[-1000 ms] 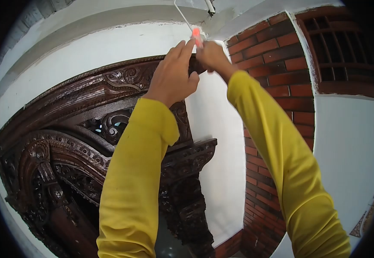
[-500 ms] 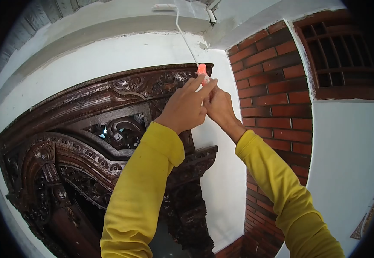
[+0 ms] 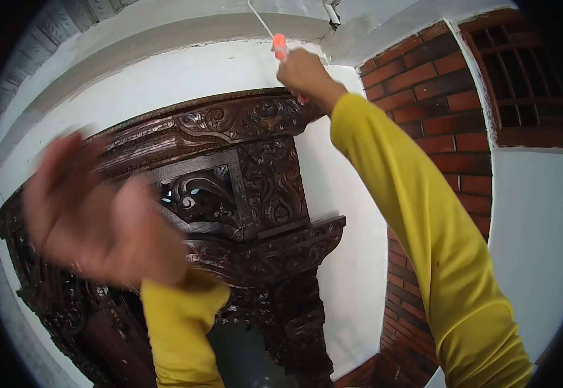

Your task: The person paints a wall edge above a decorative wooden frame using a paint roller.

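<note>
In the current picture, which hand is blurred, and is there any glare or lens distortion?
Head view: left hand strongly blurred, right hand much clearer; head view: small shiny highlights on the dark carved wood; head view: fisheye-like bowing, with black corners.

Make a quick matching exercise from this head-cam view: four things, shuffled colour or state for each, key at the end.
1. left hand
2. right hand
3. roller handle
4. carved woodwork

A. dark brown
B. closed around the handle
C. orange-red
D. open, blurred

Pairs: 1-D, 2-B, 3-C, 4-A
</note>
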The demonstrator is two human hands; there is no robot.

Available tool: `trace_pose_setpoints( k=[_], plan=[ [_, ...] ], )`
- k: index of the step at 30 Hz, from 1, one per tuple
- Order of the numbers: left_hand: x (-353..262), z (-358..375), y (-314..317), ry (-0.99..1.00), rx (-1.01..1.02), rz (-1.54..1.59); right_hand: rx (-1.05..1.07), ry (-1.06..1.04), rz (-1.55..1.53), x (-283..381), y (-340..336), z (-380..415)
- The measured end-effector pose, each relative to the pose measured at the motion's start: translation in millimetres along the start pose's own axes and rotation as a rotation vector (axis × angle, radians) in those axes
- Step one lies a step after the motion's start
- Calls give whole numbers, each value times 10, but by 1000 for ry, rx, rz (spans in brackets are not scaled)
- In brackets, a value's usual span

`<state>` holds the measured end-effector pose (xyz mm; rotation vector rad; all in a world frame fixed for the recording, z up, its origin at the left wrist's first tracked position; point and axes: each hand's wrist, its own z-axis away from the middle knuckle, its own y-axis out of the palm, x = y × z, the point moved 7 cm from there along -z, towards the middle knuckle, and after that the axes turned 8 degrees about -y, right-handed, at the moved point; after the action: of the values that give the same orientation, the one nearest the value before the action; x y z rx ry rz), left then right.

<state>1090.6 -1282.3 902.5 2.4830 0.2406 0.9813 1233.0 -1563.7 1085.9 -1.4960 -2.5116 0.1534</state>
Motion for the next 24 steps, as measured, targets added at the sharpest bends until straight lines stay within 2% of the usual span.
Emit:
trace_pose_setpoints(
  k=[3,5,8,9,10,12,14,16,17,20,22,23,24],
  plan=[
    [-374,-189,-326,157,144,-68,-153,-129,68,-179,129,372],
    [-426,-216,-308,175,240,-92,-225,-164,131,-253,141,483],
    [-452,-220,-274,168,315,-108,-219,-258,183,-55,-3,323],
    [-462,-220,-265,167,331,-112,-84,-55,20,-46,-21,244],
    [-469,-230,-256,166,344,-119,-105,-121,41,-32,-23,76],
    [-466,-246,-238,162,371,-126,95,100,-13,152,-80,11],
    [-438,-264,-216,160,405,-137,48,-36,73,104,46,-19],
    [-485,-292,-238,198,434,-159,-124,-174,211,101,-68,-269],
    [-500,-317,-259,211,437,-174,-36,-193,353,22,45,-397],
    [-522,-374,-310,215,452,-190,-76,-77,68,166,-79,-13],
    [-437,-326,-278,172,449,-178,-67,-116,156,186,24,243],
    [-397,-308,-263,158,446,-166,49,120,-99,152,105,481],
    [-360,-334,-255,145,433,-154,9,104,-72,91,207,570]
  ],
)
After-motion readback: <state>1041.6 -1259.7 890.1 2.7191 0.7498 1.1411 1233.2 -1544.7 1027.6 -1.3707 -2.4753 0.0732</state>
